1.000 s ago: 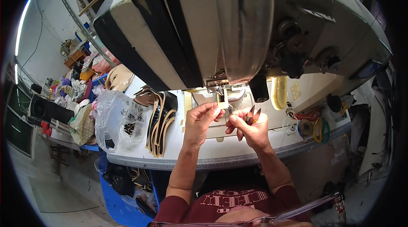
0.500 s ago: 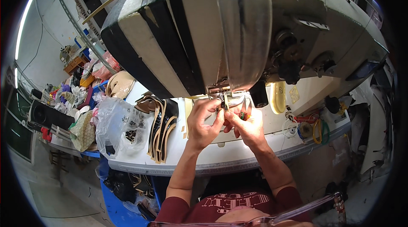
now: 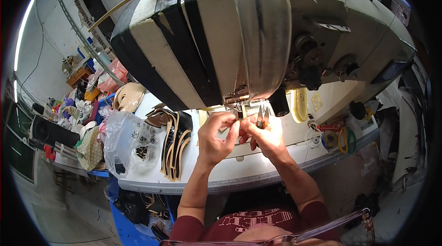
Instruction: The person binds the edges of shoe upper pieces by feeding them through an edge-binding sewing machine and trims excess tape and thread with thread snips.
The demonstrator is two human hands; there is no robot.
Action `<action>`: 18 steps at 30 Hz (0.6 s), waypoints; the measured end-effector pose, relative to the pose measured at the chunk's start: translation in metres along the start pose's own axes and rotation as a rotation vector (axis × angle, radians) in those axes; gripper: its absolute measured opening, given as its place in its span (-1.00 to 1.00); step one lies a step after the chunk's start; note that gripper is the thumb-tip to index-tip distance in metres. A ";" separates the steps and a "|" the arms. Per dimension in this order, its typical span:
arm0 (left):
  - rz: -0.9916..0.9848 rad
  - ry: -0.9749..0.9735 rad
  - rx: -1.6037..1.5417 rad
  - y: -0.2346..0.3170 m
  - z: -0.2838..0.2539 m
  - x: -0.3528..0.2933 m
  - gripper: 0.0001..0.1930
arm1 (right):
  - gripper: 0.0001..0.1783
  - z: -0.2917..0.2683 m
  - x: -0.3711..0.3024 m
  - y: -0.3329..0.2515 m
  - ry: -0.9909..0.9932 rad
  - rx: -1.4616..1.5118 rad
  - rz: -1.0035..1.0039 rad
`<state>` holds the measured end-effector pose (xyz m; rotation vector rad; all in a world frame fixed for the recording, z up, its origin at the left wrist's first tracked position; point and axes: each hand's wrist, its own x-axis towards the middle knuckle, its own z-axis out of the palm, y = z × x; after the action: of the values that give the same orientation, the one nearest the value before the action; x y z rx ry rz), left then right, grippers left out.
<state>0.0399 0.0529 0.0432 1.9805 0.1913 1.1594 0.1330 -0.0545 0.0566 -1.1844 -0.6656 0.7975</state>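
Under the needle area of a large sewing machine (image 3: pixel 216 39), both my hands meet at the fingertips. My left hand (image 3: pixel 215 139) is closed, thumb and forefinger pinching a small, narrow strip (image 3: pixel 242 113), dark and pale yellow, close by the presser foot. The fingertips of my right hand (image 3: pixel 269 139) touch the strip's near end. Tucked in that same hand is a pair of small scissors (image 3: pixel 263 117), with green on the handle and blades pointing away from me. My fingers cover most of the strip.
Left on the white table (image 3: pixel 152 184) lie curved black-and-tan strips (image 3: pixel 174 147) and a clear plastic bag (image 3: pixel 126 138). To the right are a yellow oval piece (image 3: pixel 299 105) and rolls of tape (image 3: pixel 343 140). A blue bin (image 3: pixel 120 218) stands below the table's left edge.
The view has shifted slightly. My right hand has turned a little, so the scissors' blades show more clearly. Both hands stay together at the strip.
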 end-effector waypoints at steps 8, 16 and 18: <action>-0.652 -0.311 -0.419 -0.003 -0.015 0.014 -0.72 | -0.74 -0.001 0.000 -0.002 -0.008 -0.029 0.037; -0.570 -0.321 -0.295 -0.009 -0.008 0.024 -0.73 | -0.73 -0.002 0.000 -0.005 -0.021 -0.066 0.007; -0.637 -0.344 -0.388 -0.015 -0.008 0.025 -0.76 | -0.72 -0.002 0.000 -0.004 -0.020 -0.063 0.000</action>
<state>0.0517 0.0799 0.0512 1.5672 0.3549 0.4013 0.1358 -0.0561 0.0597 -1.2352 -0.7115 0.7945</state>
